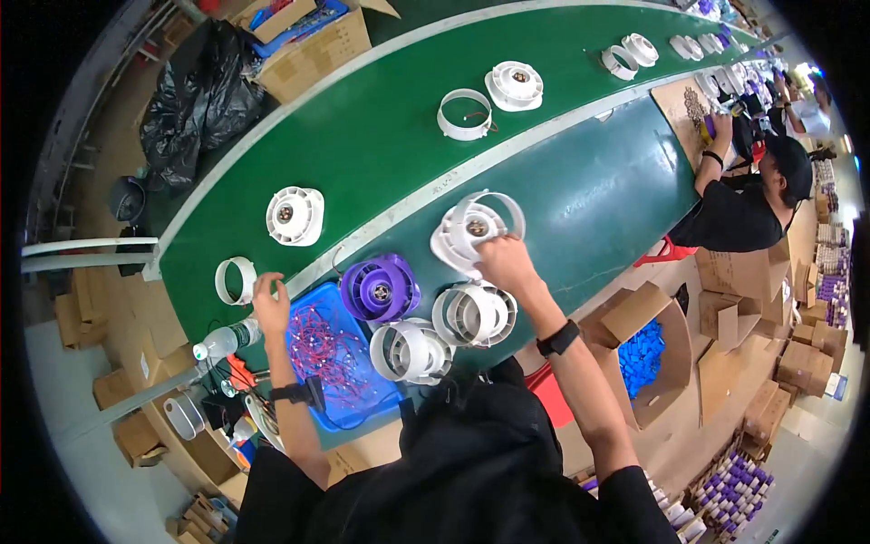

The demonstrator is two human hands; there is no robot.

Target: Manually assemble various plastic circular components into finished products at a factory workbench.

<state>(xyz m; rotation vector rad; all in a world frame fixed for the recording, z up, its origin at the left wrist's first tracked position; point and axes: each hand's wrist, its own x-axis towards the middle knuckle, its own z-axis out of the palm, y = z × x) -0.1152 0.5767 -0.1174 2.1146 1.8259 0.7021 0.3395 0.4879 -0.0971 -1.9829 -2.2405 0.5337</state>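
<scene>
No words or numbers can be read. A faint dark marking (444,185) is seen on the pale strip (535,137) along the green counter (625,163), too small to be made out. A greenish label (245,333) is borne by the clear plastic bottle (217,344), but its print is blurred.

We see a mostly bright, even scene, with bright spots (857,164) flaring at the far right rim. Pale, diffuse sheen spreads over the table (589,198), and small highlights fleck the black bag (195,104). Our fisheye view bows the belt (381,118) into an arc and falls to black at the corners. We find the ring (518,216) by the right hand (507,263) slightly soft, and distant detail at right squeezed and unclear.
</scene>
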